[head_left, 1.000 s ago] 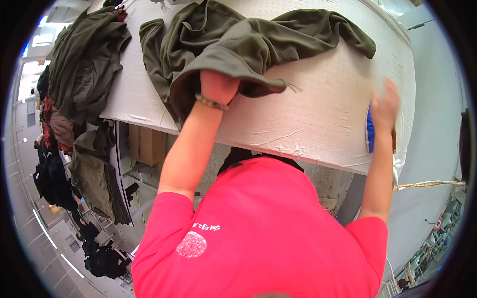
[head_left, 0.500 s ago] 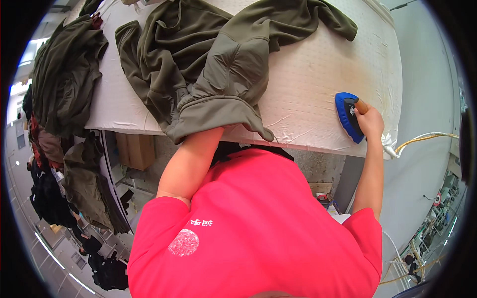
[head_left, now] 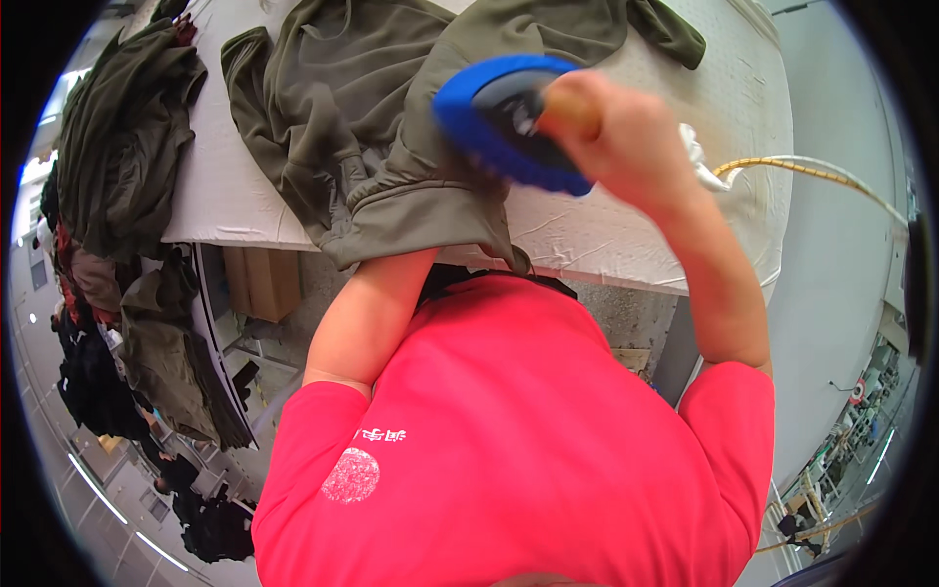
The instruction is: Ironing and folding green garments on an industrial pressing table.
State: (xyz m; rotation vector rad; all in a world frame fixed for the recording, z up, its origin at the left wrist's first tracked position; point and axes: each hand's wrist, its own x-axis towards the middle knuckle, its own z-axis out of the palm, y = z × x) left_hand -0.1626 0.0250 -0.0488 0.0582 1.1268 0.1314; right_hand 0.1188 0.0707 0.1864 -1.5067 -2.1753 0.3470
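Note:
An olive-green garment (head_left: 333,88), seemingly a fleece top with smoother panels, lies spread over the padded white table. My left forearm (head_left: 377,308) goes in under its near hem, and the cloth hides my left hand completely. Up over the right part of the garment is a steam iron (head_left: 474,98) with a blue rim and dark body. My right hand (head_left: 631,137) is closed round its wooden handle (head_left: 570,110). Both hand and iron are blurred, and I cannot tell whether the iron touches the cloth.
White and yellow hoses (head_left: 797,166) run from near my right wrist to the right edge. More olive garments (head_left: 127,147) hang over the left end of the table (head_left: 235,210). A cardboard box (head_left: 262,284) stands below, and a grey wall (head_left: 841,264) rises on the right.
My right hand has carried the iron from the bare right side of the table leftward and up over the garment. The hose followed. My left arm remains under the hem.

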